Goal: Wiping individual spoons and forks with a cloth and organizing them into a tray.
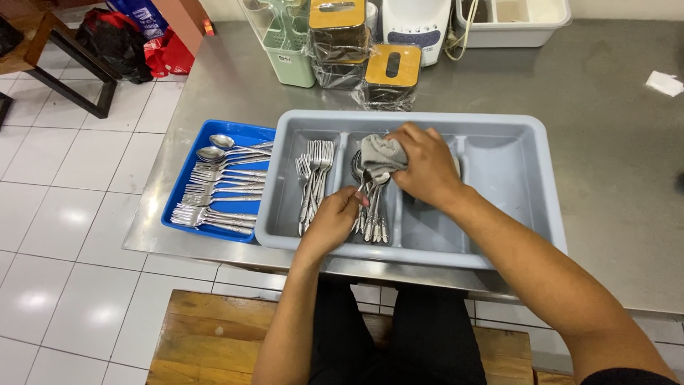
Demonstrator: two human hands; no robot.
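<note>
A grey cutlery tray [527, 135] with several compartments sits on the steel counter. My right hand [426, 165] holds a grey cloth [379, 152] bunched over the bowl ends of spoons [372, 214] in the second compartment. My left hand [333, 219] grips the handle of one of those spoons near the tray's front wall. Forks [314, 177] lie in the leftmost compartment. The two right compartments hold nothing.
A blue tray [187, 178] with spoons and forks [222, 187] lies left of the grey tray. Behind stand a green caddy [288, 55], wrapped boxes with wooden lids [392, 73], a white appliance [418, 21] and a white bin [513, 25]. A wooden bench [206, 335] is below me.
</note>
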